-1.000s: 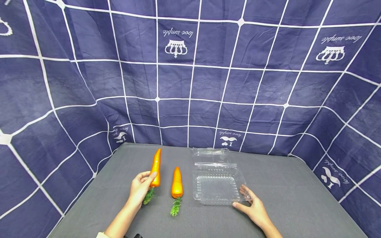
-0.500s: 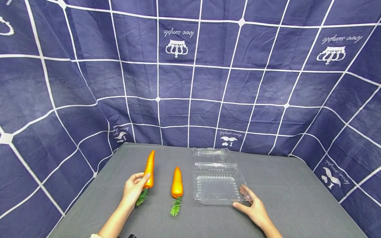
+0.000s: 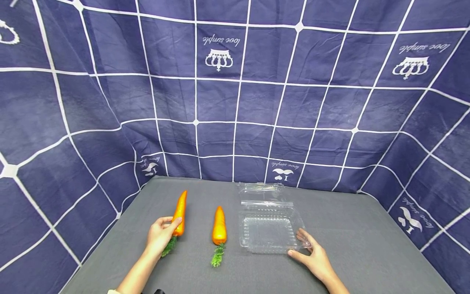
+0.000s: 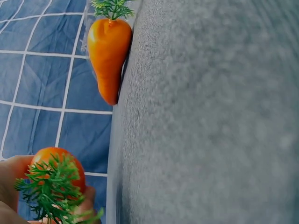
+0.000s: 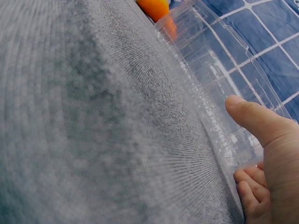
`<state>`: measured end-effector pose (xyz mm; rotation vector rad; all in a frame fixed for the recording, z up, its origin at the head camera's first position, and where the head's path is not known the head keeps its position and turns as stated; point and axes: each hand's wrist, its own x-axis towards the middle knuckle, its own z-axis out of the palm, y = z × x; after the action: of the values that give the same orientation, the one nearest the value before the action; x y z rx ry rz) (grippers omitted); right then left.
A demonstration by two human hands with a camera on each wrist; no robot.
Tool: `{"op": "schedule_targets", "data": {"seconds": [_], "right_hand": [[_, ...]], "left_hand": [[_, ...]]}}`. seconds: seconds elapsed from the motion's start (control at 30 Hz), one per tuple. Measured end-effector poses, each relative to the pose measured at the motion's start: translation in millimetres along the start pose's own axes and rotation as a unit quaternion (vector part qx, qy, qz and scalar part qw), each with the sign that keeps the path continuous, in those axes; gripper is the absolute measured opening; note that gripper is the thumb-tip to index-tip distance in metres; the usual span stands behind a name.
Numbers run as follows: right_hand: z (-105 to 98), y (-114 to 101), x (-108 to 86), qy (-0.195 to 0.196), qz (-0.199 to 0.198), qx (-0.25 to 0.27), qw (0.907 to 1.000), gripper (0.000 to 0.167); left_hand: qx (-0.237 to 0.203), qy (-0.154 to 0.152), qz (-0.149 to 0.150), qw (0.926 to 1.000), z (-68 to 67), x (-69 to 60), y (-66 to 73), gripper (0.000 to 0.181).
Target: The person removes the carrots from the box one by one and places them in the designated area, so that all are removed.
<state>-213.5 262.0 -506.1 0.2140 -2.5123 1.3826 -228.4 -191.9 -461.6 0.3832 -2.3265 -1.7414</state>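
On the left, my left hand (image 3: pixel 158 236) pinches an orange carrot (image 3: pixel 179 214) between thumb and fingers, its tip pointing away from me. The green leafy top (image 4: pixel 53 186) of this carrot hangs below the hand. A second carrot (image 3: pixel 219 226) with green leaves (image 3: pixel 218 255) lies on the table to the right of it. At the near right corner of a clear plastic clamshell box (image 3: pixel 267 249), my right hand (image 3: pixel 313 257) rests with its thumb extended along the front and its fingers against the side. The box stands with its lid (image 3: pixel 261 192) swung back.
A grey cloth covers the table (image 3: pixel 367 241). Behind it and at both sides hangs a dark blue curtain (image 3: pixel 271 102) with white grid lines, meeting the table's back edge.
My left hand has moved left and slightly toward me with its carrot, away from the carrot on the table. The right hand and the box have stayed in place.
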Motion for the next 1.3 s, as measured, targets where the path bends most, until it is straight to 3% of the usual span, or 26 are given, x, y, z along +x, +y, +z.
{"op": "schedule_targets", "data": {"seconds": [0.4, 0.6, 0.93, 1.17, 1.3], "right_hand": [[-0.3, -0.2, -0.3, -0.001, -0.004, -0.007, 1.0, 0.079], [-0.8, -0.5, 0.3, 0.003, -0.004, -0.014, 0.9999, 0.078], [-0.6, -1.0, 0.8, -0.007, 0.005, -0.005, 0.9999, 0.079], [-0.5, -0.5, 0.8, -0.008, -0.002, 0.002, 1.0, 0.08], [-0.2, 0.3, 1.3, -0.007, -0.002, 0.003, 1.0, 0.08]], "left_hand": [[0.091, -0.01, -0.006, 0.9958, -5.2, 0.5, -5.3, 0.052], [0.175, -0.009, 0.012, 0.9845, -5.1, 3.1, -5.3, 0.054], [0.256, 0.001, 0.042, 0.9658, -3.5, 3.2, -2.1, 0.043], [0.291, -0.006, -0.003, 0.9566, -4.3, 0.8, 1.3, 0.046], [0.298, -0.009, -0.01, 0.9545, -4.7, 0.1, 1.9, 0.046]]}}
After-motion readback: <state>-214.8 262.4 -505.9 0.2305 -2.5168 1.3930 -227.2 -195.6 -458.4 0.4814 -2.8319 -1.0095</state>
